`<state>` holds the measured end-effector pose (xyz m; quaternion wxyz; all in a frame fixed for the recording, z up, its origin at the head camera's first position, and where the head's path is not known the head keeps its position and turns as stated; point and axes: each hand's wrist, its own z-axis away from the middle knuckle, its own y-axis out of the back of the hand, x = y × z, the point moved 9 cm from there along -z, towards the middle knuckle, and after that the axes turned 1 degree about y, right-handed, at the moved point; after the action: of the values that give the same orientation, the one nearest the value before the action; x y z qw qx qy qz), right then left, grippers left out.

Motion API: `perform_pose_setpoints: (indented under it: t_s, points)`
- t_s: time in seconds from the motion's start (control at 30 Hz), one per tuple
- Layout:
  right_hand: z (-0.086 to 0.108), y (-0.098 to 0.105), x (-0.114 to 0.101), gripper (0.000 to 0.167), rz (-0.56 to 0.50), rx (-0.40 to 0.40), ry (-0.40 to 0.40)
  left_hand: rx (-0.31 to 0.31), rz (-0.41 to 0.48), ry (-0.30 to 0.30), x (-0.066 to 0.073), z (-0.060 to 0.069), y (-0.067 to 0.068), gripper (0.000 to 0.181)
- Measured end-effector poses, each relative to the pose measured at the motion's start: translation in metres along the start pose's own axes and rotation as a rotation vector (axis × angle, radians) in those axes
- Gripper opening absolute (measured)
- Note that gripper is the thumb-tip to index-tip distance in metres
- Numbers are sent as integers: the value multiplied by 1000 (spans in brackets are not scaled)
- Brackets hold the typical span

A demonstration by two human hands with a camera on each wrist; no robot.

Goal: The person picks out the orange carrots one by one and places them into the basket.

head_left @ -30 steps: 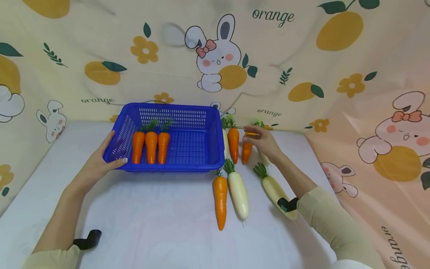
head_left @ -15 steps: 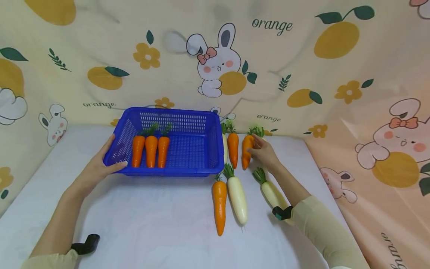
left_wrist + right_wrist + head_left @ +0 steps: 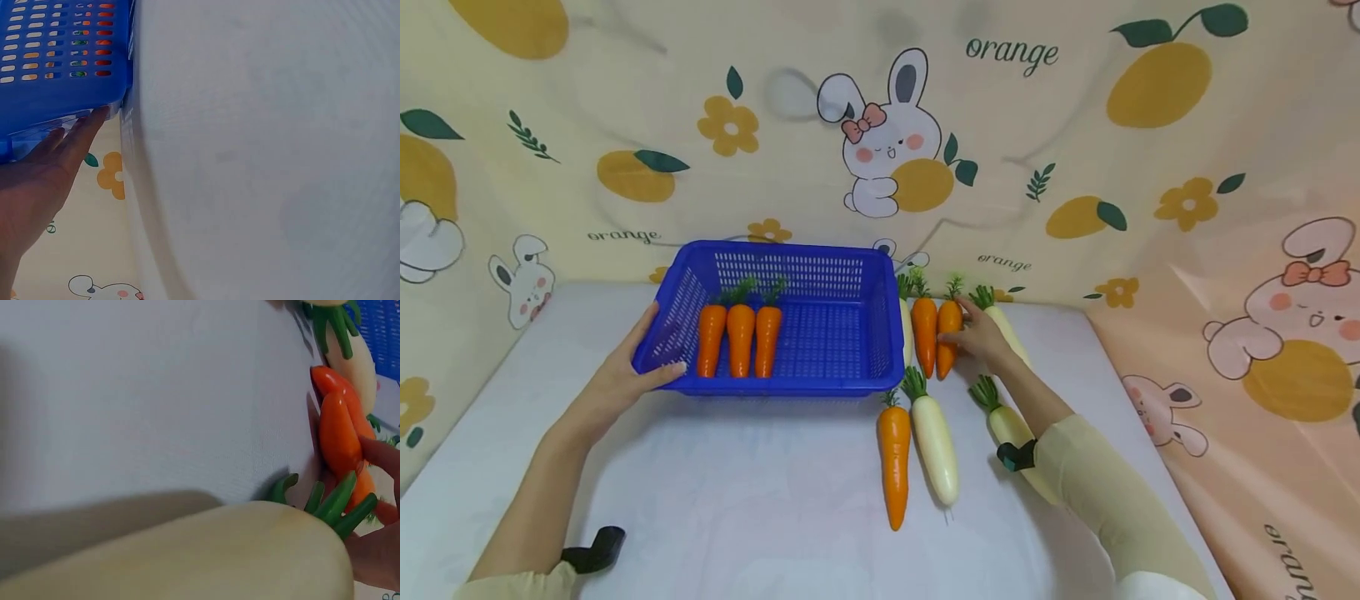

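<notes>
My left hand (image 3: 612, 377) grips the left end of a blue basket (image 3: 790, 385), thumb at the front corner and fingers along the outer side. In the left wrist view the fingers of that hand (image 3: 44, 181) lie against the basket's wall (image 3: 56, 97). Inside the basket, three orange carrots (image 3: 741, 337) stand side by side at the left. To the right of it my right hand (image 3: 988, 340) pinches a carrot (image 3: 948, 321) beside another carrot (image 3: 924, 329). The right wrist view has the held carrot (image 3: 337, 437) against its neighbour, the hand (image 3: 378, 544) at the right edge.
A white radish (image 3: 906, 321) lies partly behind the basket's right end. In front are a carrot (image 3: 894, 467) and a radish (image 3: 936, 450). Another radish (image 3: 1009, 329) lies behind my right hand, and one (image 3: 1011, 427) is partly under my forearm. A patterned cloth hangs behind.
My right hand has come down onto the carrot and shifted it left, close to the neighbouring one. The radish behind that hand shows more now. My left hand keeps its place on the basket.
</notes>
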<state>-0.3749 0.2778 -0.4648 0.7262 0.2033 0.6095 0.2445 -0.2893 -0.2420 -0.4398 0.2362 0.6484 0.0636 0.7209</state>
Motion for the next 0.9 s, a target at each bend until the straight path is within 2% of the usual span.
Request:
perform_pose_setpoints:
  t_s: [0.13, 0.23, 0.6, 0.77, 0.9]
  points:
    - [-2, 0, -9, 87, 98, -7, 31, 4, -8, -1, 2, 1, 2, 98]
    - [-4, 2, -11, 86, 91, -12, 35, 5, -18, 8, 2, 1, 4, 98]
    - [-2, 5, -7, 83, -269, -91, -15, 9, -9, 4, 0, -2, 4, 98]
    - [5, 9, -18, 85, -359, -61, 0, 5, -5, 3, -1, -2, 4, 97]
    - [11, 10, -34, 83, -372, -44, 22, -1, -38, 24, -3, -1, 3, 98]
